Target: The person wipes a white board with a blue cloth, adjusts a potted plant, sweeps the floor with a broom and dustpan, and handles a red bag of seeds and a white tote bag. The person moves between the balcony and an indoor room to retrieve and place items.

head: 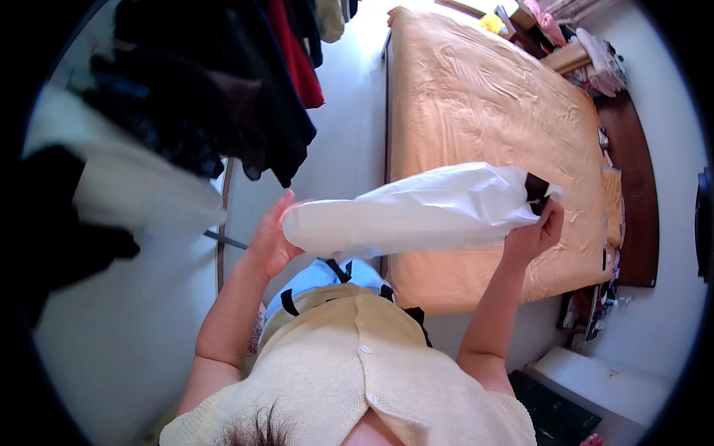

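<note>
A long white item, wrapped in what looks like thin plastic or paper, (413, 214) spans the space in front of me between both hands. My left hand (275, 237) cups its rounded, smooth left end, with the thumb up and the fingers partly hidden behind it. At the other end the wrapping is crumpled, and something dark brown (536, 192) shows at its opening. My right hand (538, 228) pinches the wrapping's edge there, beside the dark part. What lies inside the wrapping is mostly hidden.
Dark and red clothes (223, 95) hang at the upper left. A bed with a wrinkled orange sheet (479, 111) stands ahead and to the right, its dark wooden headboard (630, 195) near the wall. Folded bedding (602, 67) is piled at the upper right. A white box-like surface (597, 373) sits lower right.
</note>
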A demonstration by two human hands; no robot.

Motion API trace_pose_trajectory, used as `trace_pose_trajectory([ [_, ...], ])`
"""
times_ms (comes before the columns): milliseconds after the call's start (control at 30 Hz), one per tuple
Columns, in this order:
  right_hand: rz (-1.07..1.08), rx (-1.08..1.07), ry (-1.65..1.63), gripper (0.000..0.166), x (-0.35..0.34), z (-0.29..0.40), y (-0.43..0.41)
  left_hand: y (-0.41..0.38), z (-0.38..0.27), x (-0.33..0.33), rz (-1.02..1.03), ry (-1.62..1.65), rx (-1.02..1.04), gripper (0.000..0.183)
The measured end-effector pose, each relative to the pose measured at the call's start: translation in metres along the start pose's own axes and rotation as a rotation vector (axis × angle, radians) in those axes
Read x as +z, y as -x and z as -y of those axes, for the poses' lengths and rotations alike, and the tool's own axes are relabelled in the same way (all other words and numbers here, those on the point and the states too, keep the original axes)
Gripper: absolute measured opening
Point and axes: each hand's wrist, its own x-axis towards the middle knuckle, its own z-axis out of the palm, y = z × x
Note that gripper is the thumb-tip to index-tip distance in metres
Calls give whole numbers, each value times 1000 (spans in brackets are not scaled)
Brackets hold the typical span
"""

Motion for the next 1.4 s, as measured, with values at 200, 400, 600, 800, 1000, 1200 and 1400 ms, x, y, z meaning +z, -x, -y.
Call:
trace_pose_trajectory([
  [200, 32, 57, 29, 15, 75, -74, -77, -134, -124, 81, 113, -7, 337, 28],
  [400, -17, 47, 63, 15, 140, -176, -191, -325, -222, 141, 51, -192, 650, 17],
  [600, -101, 120, 150, 20, 233, -261, -284, -424, -339, 184, 169, -62, 448, 57],
  [800, -117, 35, 180, 21, 327, -344, -422, -538, -433, 240, 362, -50, 180, 83],
  [1000, -164, -21, 264, 17, 463, -439, -523, -700, -547, 271, 408, -86, 211, 84],
  [1200, 131, -345, 504, 7, 573, -468, -631, -852, -608, 301, -150, -1338, 555, 53],
  [1400, 212, -555, 517, 11, 718, -565, -770, -931, -781, 421, 573, -693, 846, 77],
])
